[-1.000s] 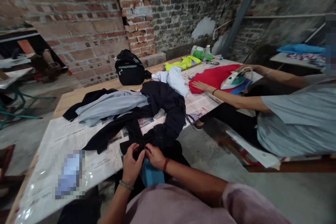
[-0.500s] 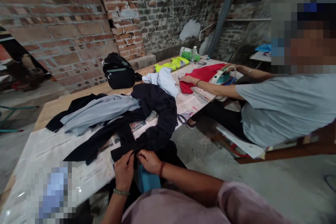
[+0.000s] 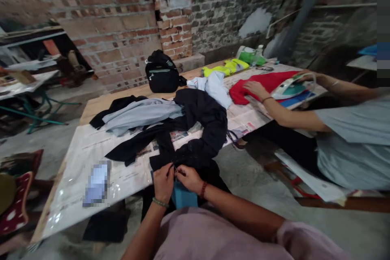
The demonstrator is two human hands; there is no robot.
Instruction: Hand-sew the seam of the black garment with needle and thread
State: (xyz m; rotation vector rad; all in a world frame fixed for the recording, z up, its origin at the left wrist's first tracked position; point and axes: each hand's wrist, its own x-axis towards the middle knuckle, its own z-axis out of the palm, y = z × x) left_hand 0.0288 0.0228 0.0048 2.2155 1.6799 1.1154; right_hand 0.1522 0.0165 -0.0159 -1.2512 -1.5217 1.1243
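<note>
**stitchfan:** From the head cam, what are the hands up to?

**benchrat:** Both are down at the near edge of the table (image 3: 77, 166), close together. The left hand (image 3: 163, 182) has its fingers pinched on the edge of a dark garment (image 3: 195, 150). The right hand (image 3: 189, 178) is right beside it, fingers squeezed narrow at that same edge. Can't tell if they've got cloth or something thin between them, it's too small to make out.

**stitchfan:** And where's the garment lying?

**benchrat:** Kinda sprawled over the table's near side, crumpled, with the bit being pinched right in front of the wearer. A grey cloth (image 3: 143, 114) lies just beyond it on the left, and a pale cloth (image 3: 217, 89) is bunched up behind it. There's a blue thing (image 3: 185, 197) below the hands too, no clue what it is.

**stitchfan:** Anything else on there?

**benchrat:** Black bag (image 3: 163, 74) toward the back, then a bright yellow cloth (image 3: 227, 67) and a clear bottle (image 3: 258, 55) near the far end. Over on the right, a co-worker in a grey shirt (image 3: 353, 130) has one hand on a red cloth (image 3: 268, 80) and the other on an iron (image 3: 288, 89). There's also a pixelated bluish patch (image 3: 97, 183) on the left, can't read that one at all.
</note>
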